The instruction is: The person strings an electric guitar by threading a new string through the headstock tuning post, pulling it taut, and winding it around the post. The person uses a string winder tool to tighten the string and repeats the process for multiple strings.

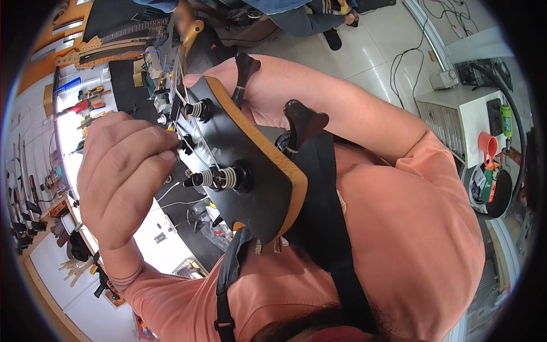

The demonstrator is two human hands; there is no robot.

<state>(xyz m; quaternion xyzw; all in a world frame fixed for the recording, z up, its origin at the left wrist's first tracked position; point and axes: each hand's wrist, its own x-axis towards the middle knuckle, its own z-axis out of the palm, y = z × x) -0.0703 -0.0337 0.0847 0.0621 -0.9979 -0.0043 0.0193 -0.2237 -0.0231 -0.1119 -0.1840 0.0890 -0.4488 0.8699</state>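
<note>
A bass guitar's black headstock [228, 142] with a bare wood edge tilts up close in front of my chest. Strings are wound round several black tuning posts [231, 178]. Two dark tuning keys [305, 125] stick out on its right side. My left hand [122, 176] is closed in a pinch at the tip of a left-hand tuning post [186, 143]; whatever its fingertips hold is hidden. Reaching across from the right, my right hand [250, 100] wraps round the bass behind the headstock, at the neck end. Most of its fingers are hidden by the headstock.
Beyond the headstock runs a cluttered bench with guitar necks [122, 35] at its far end. Hand tools [85, 105] lie along the left. Another person's legs [302, 20] show at the top. A white cabinet [456, 105] and a tool tub [490, 188] stand at the right.
</note>
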